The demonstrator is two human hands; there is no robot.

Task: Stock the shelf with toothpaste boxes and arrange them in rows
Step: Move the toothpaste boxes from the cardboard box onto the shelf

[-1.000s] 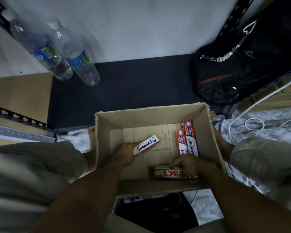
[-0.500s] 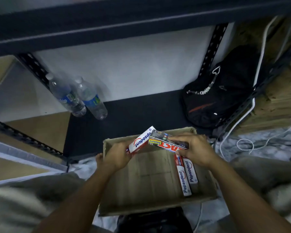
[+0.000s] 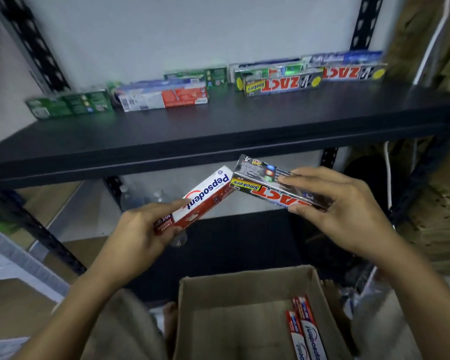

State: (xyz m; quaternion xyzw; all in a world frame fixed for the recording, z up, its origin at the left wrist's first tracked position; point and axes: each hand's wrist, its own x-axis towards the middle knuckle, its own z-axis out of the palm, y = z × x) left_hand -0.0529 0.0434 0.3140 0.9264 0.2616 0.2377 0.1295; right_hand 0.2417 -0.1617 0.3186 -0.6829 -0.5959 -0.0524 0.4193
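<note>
My left hand (image 3: 138,237) grips a white and red Pepsodent box (image 3: 200,201), tilted up to the right. My right hand (image 3: 340,211) holds a silver Zact box (image 3: 268,188) by its right end. Both boxes hang just below the front edge of the black shelf (image 3: 218,131), their near ends almost touching. Along the back of that shelf stand rows of toothpaste boxes: green ones (image 3: 70,106) on the left, a red and white one (image 3: 164,97) in the middle, Zact boxes (image 3: 283,84) on the right. Below lies an open cardboard box (image 3: 244,287) with two Pepsodent boxes (image 3: 307,333).
Black perforated shelf posts (image 3: 34,45) rise at both back corners. A lower black shelf (image 3: 231,245) lies behind my hands, with water bottles (image 3: 130,198) dimly seen at its left. A white cable (image 3: 389,175) hangs on the right beside stacked brown material (image 3: 437,203).
Both hands lifted their boxes out of the cardboard box and up to the shelf's front edge. The view tilted upward, so the stocked upper shelf now shows.
</note>
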